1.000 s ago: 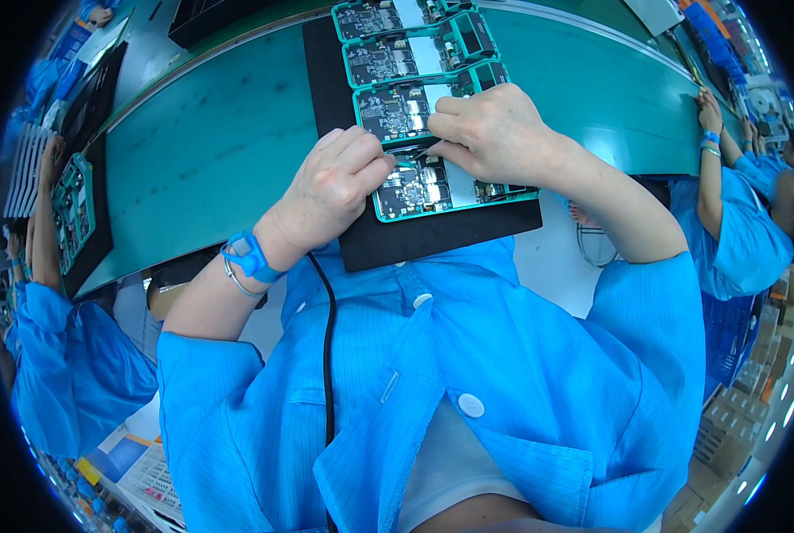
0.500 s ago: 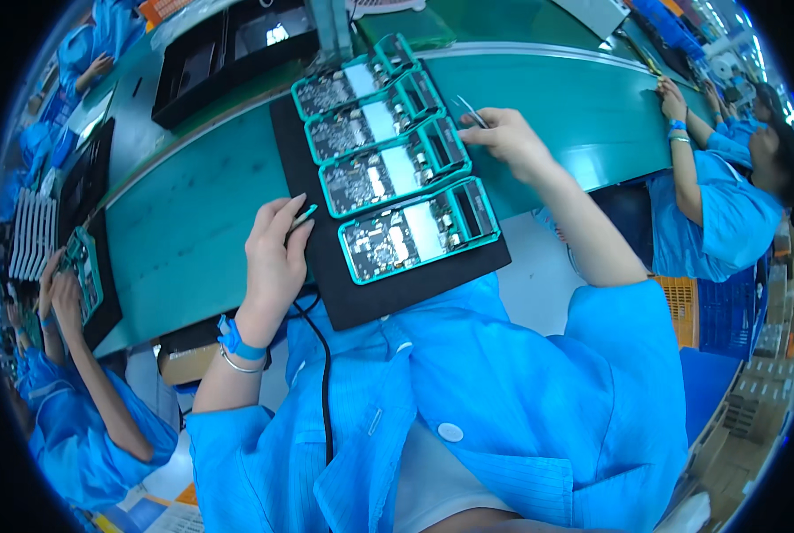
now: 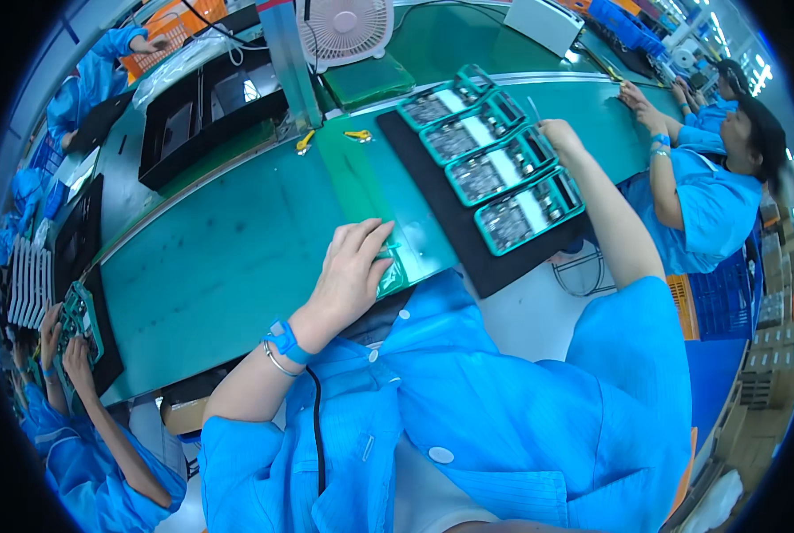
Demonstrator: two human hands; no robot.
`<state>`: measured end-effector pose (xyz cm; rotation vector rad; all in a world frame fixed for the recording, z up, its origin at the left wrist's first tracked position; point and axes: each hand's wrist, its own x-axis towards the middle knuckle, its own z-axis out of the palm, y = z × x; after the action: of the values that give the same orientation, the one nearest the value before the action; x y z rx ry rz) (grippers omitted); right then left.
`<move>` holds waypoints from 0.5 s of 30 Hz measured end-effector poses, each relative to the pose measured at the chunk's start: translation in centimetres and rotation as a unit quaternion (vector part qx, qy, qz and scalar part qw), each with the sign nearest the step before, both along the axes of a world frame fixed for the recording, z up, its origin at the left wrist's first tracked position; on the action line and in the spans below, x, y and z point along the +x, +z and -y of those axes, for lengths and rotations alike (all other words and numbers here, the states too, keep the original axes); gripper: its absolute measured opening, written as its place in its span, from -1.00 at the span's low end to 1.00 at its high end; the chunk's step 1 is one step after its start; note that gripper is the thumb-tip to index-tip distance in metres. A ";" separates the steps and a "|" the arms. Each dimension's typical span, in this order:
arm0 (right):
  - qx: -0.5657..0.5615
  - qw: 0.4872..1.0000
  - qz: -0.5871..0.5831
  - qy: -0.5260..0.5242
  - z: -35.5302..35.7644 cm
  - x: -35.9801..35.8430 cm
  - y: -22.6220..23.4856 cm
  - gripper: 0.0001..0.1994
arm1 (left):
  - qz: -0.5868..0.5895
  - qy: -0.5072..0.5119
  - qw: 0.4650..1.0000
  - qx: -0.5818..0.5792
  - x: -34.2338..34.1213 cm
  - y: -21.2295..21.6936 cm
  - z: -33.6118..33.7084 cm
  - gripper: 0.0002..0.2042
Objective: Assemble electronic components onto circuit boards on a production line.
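Several teal-framed device housings [image 3: 528,211] with bare circuit boards stand in a slanting row on a black mat [image 3: 472,258], right of centre. By the far right side of the row is my right hand [image 3: 564,142], closed round thin metal tweezers [image 3: 533,108] that point up and away. Whether its fingers touch the housings cannot be told. My left hand [image 3: 348,275] is at the table's near edge, left of the mat, its fingers curled down. A small green piece [image 3: 392,274] shows by its thumb and fingertips; what exactly the hand grips is hidden.
Two small yellow pieces [image 3: 359,136] lie on the green table [image 3: 228,240]. Behind stand a pink fan [image 3: 348,31], a metal post [image 3: 289,67] and a black tray [image 3: 179,133]. Co-workers in blue sit at left and right [image 3: 708,204]; one handles a similar board [image 3: 82,320].
The mat with the housings has slid right across the table. Both hands have shifted right; my left one has dropped to the table edge. The view has also moved, showing more of the fan.
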<state>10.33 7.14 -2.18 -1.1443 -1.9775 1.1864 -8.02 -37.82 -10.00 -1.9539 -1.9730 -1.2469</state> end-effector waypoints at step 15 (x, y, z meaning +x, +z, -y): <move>0.386 0.919 0.079 0.022 3.6 -9.1 5.6 -0.61 | -0.121 0.053 0.991 0.006 -4.1 -3.3 9.6 -0.62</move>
<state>1.21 3.52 3.47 -0.7829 -2.2755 0.2431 -12.08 -47.45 -13.34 -1.8653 -1.9150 -0.9460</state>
